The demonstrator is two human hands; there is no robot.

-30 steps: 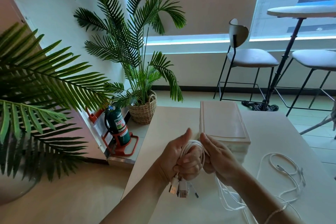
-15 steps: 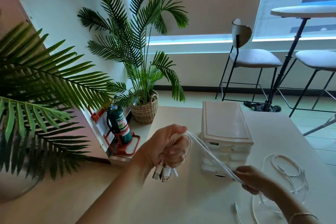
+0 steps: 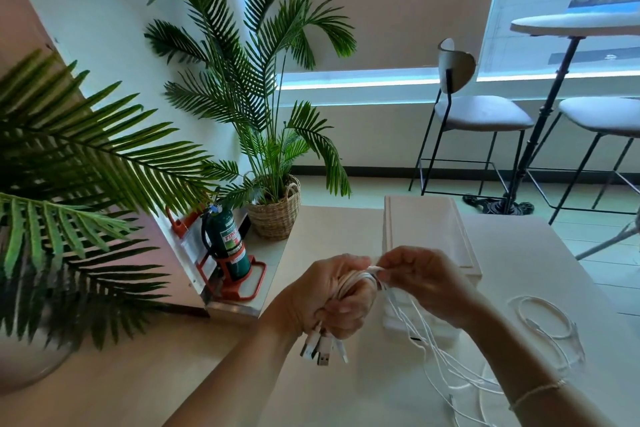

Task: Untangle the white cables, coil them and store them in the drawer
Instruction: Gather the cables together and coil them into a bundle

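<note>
Head view: left hand [image 3: 325,302] fisted round coiled white cables [image 3: 356,282], plugs [image 3: 320,350] hanging below fist; right hand [image 3: 422,282] pinching strand at coil top, slack trailing onto table [image 3: 540,253]; drawer unit [image 3: 426,229] just behind

A bundle of white cables [image 3: 353,282] is looped into a coil held up above the worktop, its plug ends [image 3: 320,348] hanging at six o'clock and loose strands trailing toward four o'clock. A second white cable [image 3: 550,329] lies loosely curled at three o'clock. The white drawer unit [image 3: 427,229] stands at twelve o'clock, shut.
</note>
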